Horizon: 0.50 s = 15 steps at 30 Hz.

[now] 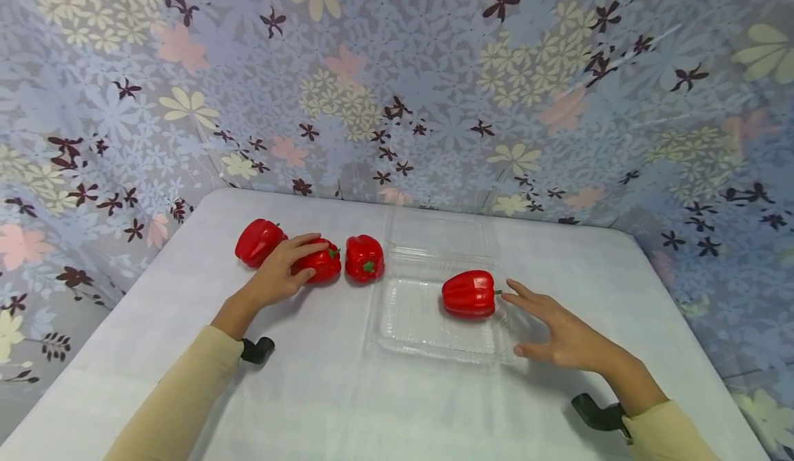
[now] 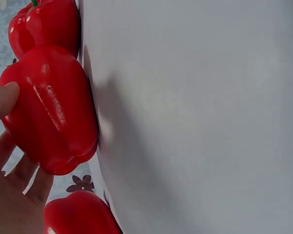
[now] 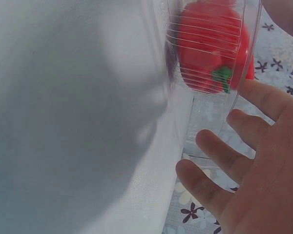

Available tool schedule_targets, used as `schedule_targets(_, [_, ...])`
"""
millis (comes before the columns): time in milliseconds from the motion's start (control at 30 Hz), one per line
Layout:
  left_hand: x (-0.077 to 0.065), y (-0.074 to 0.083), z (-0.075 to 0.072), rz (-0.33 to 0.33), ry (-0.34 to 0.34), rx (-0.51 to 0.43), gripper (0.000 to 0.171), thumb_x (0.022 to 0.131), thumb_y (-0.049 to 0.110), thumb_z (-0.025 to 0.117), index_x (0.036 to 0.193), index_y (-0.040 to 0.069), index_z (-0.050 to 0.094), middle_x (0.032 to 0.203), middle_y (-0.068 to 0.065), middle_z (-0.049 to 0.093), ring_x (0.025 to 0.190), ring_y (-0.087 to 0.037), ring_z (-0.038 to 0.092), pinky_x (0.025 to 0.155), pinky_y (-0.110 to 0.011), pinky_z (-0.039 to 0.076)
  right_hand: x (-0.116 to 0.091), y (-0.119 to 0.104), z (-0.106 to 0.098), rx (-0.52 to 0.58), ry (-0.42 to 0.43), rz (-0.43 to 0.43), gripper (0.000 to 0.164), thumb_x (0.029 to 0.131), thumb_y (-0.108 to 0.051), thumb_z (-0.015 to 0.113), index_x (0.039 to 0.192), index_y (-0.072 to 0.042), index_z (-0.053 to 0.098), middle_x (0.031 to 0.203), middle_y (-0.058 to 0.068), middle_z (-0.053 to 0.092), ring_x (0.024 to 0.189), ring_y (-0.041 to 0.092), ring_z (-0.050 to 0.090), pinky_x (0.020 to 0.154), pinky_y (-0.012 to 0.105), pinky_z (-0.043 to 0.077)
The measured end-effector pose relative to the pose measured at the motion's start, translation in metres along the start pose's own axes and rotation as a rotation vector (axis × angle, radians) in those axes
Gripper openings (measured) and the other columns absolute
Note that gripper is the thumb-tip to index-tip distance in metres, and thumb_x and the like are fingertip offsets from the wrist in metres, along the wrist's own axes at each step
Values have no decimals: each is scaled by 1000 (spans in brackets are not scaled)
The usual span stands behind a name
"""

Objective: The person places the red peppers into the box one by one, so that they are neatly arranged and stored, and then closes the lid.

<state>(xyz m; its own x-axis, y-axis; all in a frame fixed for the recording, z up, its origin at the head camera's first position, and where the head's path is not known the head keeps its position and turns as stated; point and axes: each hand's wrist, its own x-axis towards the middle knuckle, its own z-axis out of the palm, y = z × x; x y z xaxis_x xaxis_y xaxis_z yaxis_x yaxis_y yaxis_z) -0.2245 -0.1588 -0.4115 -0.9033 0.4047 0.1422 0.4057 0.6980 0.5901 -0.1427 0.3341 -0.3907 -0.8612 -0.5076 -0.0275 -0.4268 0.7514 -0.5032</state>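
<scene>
My left hand (image 1: 280,275) holds the middle one of three red bell peppers on the left, a red bell pepper (image 1: 324,267) lying on its side. In the left wrist view the thumb (image 2: 4,100) presses its side, and the other fingers reach round behind it. Beyond it to the left lies another bell pepper (image 1: 257,242); close on its right is a third bell pepper (image 1: 364,261) with a green stem. A fourth bell pepper (image 1: 469,295) lies in a clear plastic container (image 1: 406,320). Beside the container's right wall, my right hand (image 1: 567,337) has its fingers spread and holds nothing.
The container's clear lid (image 1: 437,233) is folded back toward the far edge of the white-covered table (image 1: 310,392). Behind the table hangs a flower-patterned cloth (image 1: 434,89). Dark wrist mounts (image 1: 257,351) stick out at both sleeves.
</scene>
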Motion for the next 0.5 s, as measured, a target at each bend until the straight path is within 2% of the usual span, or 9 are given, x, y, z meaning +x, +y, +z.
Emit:
schedule_targets(267, [-2, 0, -4, -34, -15, 2, 57, 90, 8, 68, 143, 18, 52, 156, -12, 41, 142, -39, 38, 104, -61, 47, 1, 1, 0, 9, 7, -27, 76, 81, -31, 77, 148, -10, 46, 159, 22, 33, 138, 50, 38, 98, 79, 36])
schedule_targets(500, [-3, 0, -5, -24, -10, -1, 57, 89, 8, 69, 143, 17, 52, 156, -12, 42, 141, -39, 39, 103, -59, 49, 1, 0, 0, 3, 6, -20, 77, 80, -30, 77, 148, -11, 46, 160, 21, 33, 137, 50, 38, 98, 79, 36])
